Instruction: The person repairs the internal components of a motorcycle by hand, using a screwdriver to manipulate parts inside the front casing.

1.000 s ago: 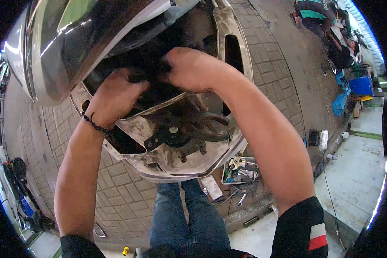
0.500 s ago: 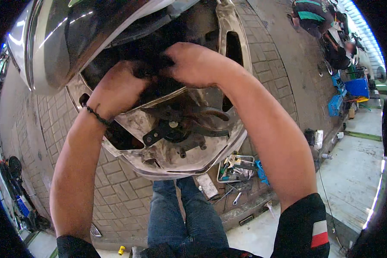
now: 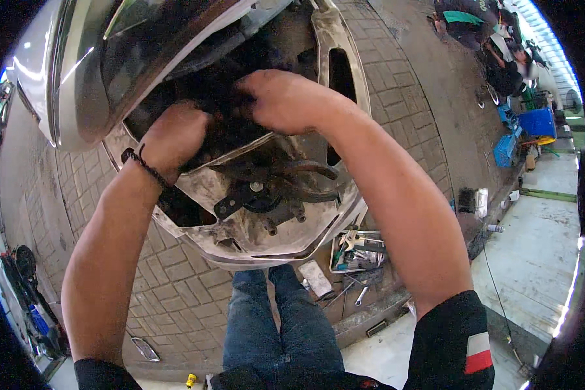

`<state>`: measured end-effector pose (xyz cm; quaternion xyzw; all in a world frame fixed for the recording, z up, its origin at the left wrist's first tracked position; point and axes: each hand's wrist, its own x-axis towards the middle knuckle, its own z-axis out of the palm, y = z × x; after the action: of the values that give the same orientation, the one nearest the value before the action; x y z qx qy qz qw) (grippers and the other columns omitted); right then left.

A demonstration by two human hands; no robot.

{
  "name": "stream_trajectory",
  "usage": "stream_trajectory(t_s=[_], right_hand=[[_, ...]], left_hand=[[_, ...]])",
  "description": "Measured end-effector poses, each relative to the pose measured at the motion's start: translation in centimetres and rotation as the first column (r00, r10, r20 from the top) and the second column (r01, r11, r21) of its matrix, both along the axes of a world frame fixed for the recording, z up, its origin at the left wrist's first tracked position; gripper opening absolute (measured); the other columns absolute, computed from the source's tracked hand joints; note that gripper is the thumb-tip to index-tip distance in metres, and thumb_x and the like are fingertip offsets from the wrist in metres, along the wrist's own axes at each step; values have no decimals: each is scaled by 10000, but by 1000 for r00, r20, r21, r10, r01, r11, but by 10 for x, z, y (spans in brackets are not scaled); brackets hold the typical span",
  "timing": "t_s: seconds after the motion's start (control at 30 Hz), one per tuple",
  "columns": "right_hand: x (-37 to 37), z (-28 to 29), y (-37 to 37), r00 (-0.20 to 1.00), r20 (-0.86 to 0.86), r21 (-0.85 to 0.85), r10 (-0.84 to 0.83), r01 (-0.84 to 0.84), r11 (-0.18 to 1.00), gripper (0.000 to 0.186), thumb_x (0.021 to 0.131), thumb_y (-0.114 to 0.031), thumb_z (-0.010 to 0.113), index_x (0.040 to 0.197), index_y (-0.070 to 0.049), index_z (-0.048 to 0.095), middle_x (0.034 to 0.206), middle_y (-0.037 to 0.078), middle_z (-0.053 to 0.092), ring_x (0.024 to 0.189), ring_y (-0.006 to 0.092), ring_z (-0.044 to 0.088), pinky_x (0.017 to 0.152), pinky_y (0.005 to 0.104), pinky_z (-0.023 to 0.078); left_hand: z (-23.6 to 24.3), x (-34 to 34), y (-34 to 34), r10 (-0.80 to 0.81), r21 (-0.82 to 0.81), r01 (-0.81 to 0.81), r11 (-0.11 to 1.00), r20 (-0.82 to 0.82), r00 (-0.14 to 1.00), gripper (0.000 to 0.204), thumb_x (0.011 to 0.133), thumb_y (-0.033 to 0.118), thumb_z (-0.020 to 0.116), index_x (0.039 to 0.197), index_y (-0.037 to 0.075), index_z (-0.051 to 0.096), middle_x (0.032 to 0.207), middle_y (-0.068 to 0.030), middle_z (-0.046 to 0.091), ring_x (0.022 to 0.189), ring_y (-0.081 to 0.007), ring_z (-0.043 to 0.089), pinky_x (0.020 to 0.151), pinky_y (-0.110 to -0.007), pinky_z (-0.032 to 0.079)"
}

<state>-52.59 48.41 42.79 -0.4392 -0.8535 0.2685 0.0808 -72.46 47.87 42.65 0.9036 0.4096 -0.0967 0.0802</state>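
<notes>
Both my hands reach into the dark opening of a scuffed, light-coloured vehicle body point(image 3: 286, 234). My left hand point(image 3: 175, 133) is at the opening's left side, its fingers curled downward and the tips lost in shadow. Across from it, my right hand point(image 3: 283, 101) bends inward with fingers closed, a small gap between the two hands. What either one grips is too dark to make out. Just below the opening, a dark metal bracket point(image 3: 231, 207) with a round bolt is fixed to the body, beside two curved dark arms point(image 3: 309, 170).
A large glossy white and dark panel point(image 3: 78, 84) rises at upper left. A tray of hand tools point(image 3: 354, 250) lies on the paving at the right, near a wrench point(image 3: 361, 296) and a flat pale box point(image 3: 315, 278). Blue crates point(image 3: 536, 123) and people stand at far right.
My hands have drawn slightly apart inside the opening, the left shifting a little left and down. The view has shifted slightly.
</notes>
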Motion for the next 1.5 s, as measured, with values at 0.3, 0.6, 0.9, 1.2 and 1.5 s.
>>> stream_trajectory(t_s=[0.3, 0.6, 0.9, 1.2, 1.5], right_hand=[[1, -2, -1, 996, 93, 4, -7, 7, 1000, 327, 791, -240, 522, 1007, 1, 568, 1035, 221, 558, 993, 372, 515, 866, 419, 419], [-1, -1, 0, 999, 29, 6, -30, 30, 1000, 331, 768, -237, 538, 987, 7, 575, 1011, 223, 565, 982, 375, 518, 860, 422, 421], [-4, -3, 4, 999, 23, -56, -48, 49, 997, 332, 759, -245, 534, 956, 17, 584, 984, 238, 570, 970, 380, 525, 856, 419, 425], [-7, 37, -54, 866, -389, 285, -314, 438, 853, 329, 751, -243, 607, 945, 6, 514, 918, 215, 547, 802, 388, 556, 720, 423, 486], [29, 37, -137, 961, 137, 258, -238, 197, 946, 267, 689, -169, 607, 907, -24, 553, 1044, 166, 509, 972, 314, 485, 793, 404, 418]], left_hand=[[34, 19, -11, 326, -415, -225, 881, 189, 926, 269, 798, 151, 447, 968, 31, 619, 892, -186, 619, 822, -296, 602, 744, -373, 466], [9, 6, -7, 421, -474, -222, 852, 371, 828, 311, 789, 233, 539, 1025, 41, 603, 957, -176, 625, 848, -267, 594, 774, -338, 433], [5, 11, -9, 502, -519, -228, 823, 479, 720, 323, 778, 232, 527, 1001, 10, 600, 961, -193, 618, 873, -307, 577, 795, -347, 417], [-7, 0, -9, 422, -331, -293, 897, 447, 788, 308, 776, 242, 538, 960, 5, 606, 982, -223, 593, 930, -357, 557, 812, -371, 421], [15, 25, -23, 407, -196, -364, 911, 274, 871, 227, 824, 235, 539, 968, 82, 626, 962, -156, 600, 916, -326, 557, 829, -381, 443]])
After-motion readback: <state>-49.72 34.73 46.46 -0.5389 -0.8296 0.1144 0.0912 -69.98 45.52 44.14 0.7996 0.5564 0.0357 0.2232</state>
